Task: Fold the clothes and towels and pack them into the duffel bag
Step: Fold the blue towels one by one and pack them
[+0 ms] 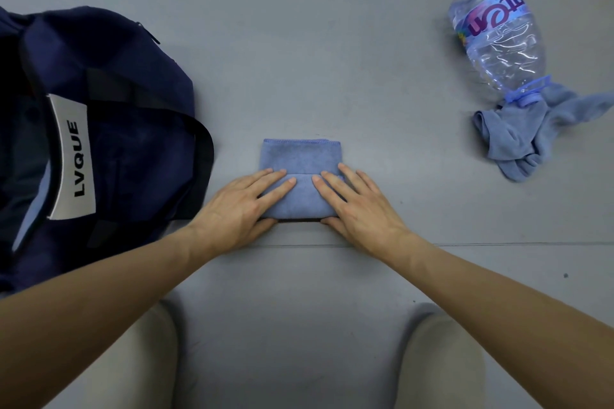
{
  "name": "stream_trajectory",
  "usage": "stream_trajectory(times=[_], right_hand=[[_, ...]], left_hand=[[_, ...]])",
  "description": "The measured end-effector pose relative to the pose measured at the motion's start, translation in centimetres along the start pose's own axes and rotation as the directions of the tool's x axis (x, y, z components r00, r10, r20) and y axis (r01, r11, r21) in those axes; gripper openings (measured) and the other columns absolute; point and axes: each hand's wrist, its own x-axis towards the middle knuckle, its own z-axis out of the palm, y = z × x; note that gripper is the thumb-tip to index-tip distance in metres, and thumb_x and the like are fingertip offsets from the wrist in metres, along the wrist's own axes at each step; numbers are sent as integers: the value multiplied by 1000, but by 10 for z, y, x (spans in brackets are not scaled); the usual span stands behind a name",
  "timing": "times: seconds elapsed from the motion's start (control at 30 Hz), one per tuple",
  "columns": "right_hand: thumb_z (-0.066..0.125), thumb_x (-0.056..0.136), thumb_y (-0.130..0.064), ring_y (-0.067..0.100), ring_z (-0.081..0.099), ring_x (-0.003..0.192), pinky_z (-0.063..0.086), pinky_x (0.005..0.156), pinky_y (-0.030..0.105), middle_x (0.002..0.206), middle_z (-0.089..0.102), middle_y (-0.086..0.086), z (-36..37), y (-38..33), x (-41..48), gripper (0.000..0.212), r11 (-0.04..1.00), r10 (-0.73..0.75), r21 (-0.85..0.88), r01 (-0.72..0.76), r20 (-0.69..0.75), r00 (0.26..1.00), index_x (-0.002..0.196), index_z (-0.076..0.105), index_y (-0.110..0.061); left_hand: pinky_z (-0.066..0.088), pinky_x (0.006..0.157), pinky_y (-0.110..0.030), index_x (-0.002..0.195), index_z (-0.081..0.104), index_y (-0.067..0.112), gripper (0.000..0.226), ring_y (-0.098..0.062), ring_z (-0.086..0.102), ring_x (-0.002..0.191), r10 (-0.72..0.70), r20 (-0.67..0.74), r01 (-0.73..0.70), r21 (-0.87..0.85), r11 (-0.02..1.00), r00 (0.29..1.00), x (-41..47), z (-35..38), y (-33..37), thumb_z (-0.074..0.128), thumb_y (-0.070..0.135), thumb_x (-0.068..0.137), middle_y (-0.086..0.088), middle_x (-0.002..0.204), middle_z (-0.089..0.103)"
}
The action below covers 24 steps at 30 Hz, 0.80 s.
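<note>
A small blue towel (300, 159) lies folded on the grey surface in the middle of the view. My left hand (244, 206) presses flat on its near left part, fingers straight, thumb at the near edge. My right hand (357, 206) presses its near right part the same way. The navy duffel bag (133, 149) lies open at the left, with a white label reading LVQUE and a strip of blue cloth showing inside. A second blue towel (518, 133) lies crumpled at the right.
A crushed clear plastic bottle (495, 33) lies at the far right, its neck resting on the crumpled towel. The bag's black strap (202, 146) curves toward the folded towel. My knees show at the bottom edge. A seam crosses the grey surface (315, 60).
</note>
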Motion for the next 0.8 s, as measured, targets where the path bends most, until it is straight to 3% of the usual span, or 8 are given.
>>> stream_trajectory(times=[0.17, 0.3, 0.37, 0.43, 0.53, 0.67, 0.73, 0.8], right_hand=[[73, 81, -51, 41, 43, 138, 34, 113, 51, 151, 49, 5, -4, 4, 1, 82, 998, 17, 52, -21, 83, 996, 151, 40, -20], [58, 91, -53, 29, 49, 126, 37, 108, 38, 127, 62, 4, -20, 2, 7, 48, 947, 91, 301, -115, 93, 991, 128, 57, -22], [48, 90, -59, 22, 55, 113, 46, 95, 33, 111, 64, -1, -29, 3, 7, 43, 898, 167, 388, -210, 142, 976, 119, 57, -28], [46, 91, -60, 22, 59, 97, 50, 82, 37, 99, 66, -1, -36, 0, 7, 42, 845, 233, 438, -306, 214, 949, 121, 52, -31], [47, 96, -55, 27, 62, 87, 50, 78, 38, 88, 64, -2, -38, -10, 12, 44, 791, 301, 464, -399, 272, 914, 134, 43, -34], [46, 101, -45, 30, 58, 109, 50, 85, 40, 135, 48, 1, -35, -13, 17, 58, 900, 249, 314, -303, 201, 947, 154, 24, -41], [49, 102, -34, 34, 50, 121, 49, 94, 44, 154, 36, 6, -34, -10, 21, 58, 963, 101, 236, -129, 128, 987, 155, 26, -41], [42, 104, -30, 36, 46, 125, 45, 98, 44, 162, 26, 7, -37, -10, 26, 56, 975, -32, 221, -13, 198, 980, 155, 23, -45]], left_hand=[[56, 76, -35, 149, 45, 28, 61, -23, 60, 109, -130, -44, 125, -109, 986, 991, 2, -9, 11, 50, 38, 89, 0, 140, 50], [52, 88, -36, 142, 47, 32, 52, -20, 62, 110, -273, -28, 254, -278, 926, 962, 13, -24, 11, 47, 40, 91, 7, 131, 62], [51, 84, -36, 135, 46, 34, 42, -21, 64, 99, -304, -24, 281, -325, 903, 952, 17, -30, 10, 47, 41, 93, 8, 118, 67], [48, 76, -35, 127, 46, 34, 30, -22, 63, 86, -376, 2, 350, -368, 861, 927, 17, -28, 10, 48, 41, 97, 6, 101, 69], [45, 74, -35, 121, 48, 32, 29, -27, 63, 87, -532, 92, 519, -413, 749, 842, 20, -20, 12, 50, 48, 98, 2, 84, 63], [47, 79, -39, 120, 47, 31, 35, -29, 63, 96, -595, 96, 585, -363, 726, 798, 30, -20, 16, 51, 55, 95, 1, 98, 66], [42, 74, -37, 118, 46, 30, 41, -28, 62, 95, -646, 81, 633, -327, 702, 759, 35, -22, 17, 50, 62, 93, 4, 98, 64], [40, 73, -37, 118, 44, 27, 54, -30, 62, 93, -724, 101, 715, -300, 632, 683, 36, -25, 17, 45, 73, 89, 1, 97, 65]])
